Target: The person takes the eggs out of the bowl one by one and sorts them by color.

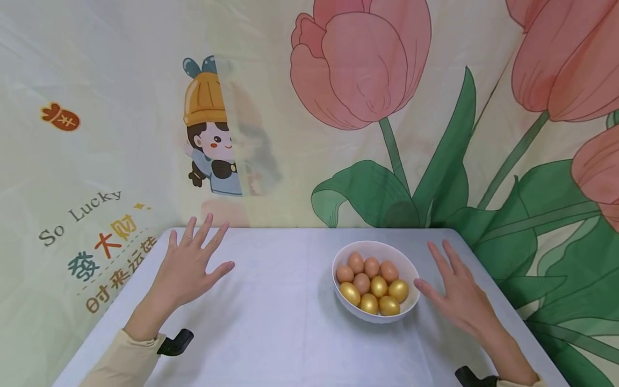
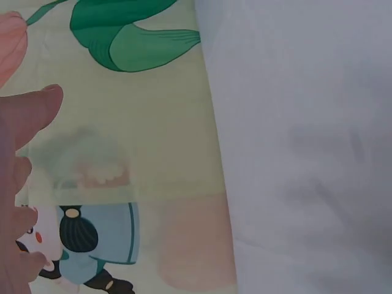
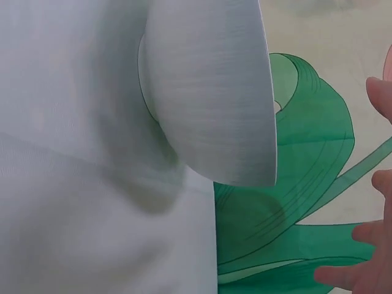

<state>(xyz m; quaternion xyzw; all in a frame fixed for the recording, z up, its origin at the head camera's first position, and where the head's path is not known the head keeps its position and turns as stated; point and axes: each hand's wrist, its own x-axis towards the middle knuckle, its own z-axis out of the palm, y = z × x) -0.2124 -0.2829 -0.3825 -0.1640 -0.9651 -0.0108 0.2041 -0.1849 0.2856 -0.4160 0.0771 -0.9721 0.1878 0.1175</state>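
Observation:
A white bowl [image 1: 375, 318] stands on the table, right of the middle, filled with several brown eggs [image 1: 361, 284] toward the back and several gold eggs [image 1: 369, 303] toward the front. In the right wrist view the outside of the bowl [image 3: 211, 92] shows from the side. My left hand [image 1: 191, 269] is raised over the left part of the table, fingers spread, holding nothing. Just right of the bowl, my right hand [image 1: 459, 293] hovers with its fingers extended and nothing in it. The thumb appears close to the bowl's rim; whether it touches cannot be told.
A white cloth covers the table [image 1: 275, 301]. Behind it hangs a printed backdrop [image 1: 271, 80] with large tulips, a cartoon figure and lettering. Each wrist carries a black strap-like device, the left one [image 1: 175, 343] beside a beige sleeve [image 1: 123, 360].

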